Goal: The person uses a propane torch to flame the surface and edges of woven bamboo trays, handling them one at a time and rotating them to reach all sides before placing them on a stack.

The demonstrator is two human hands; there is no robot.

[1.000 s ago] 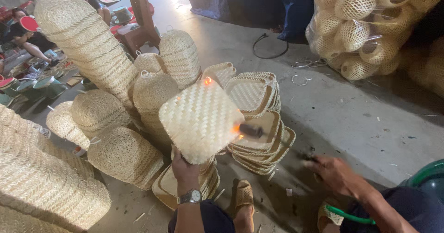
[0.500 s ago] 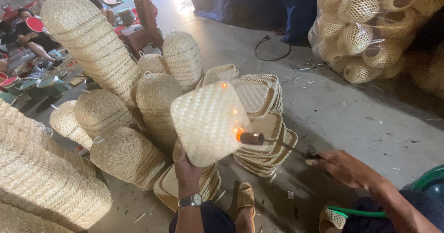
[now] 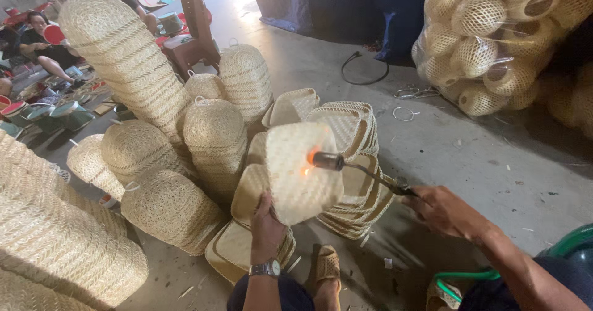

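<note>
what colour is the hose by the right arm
Green; the hose curves beside the right forearm, clearest in the head view, low right.

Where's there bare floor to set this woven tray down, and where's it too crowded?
Bare concrete floor lies between the tray stack and the bagged baskets. A second patch runs past the black cable. Left is crowded: basket stacks stand packed together. The left hand holds the tray; the right hand holds the torch.
</note>
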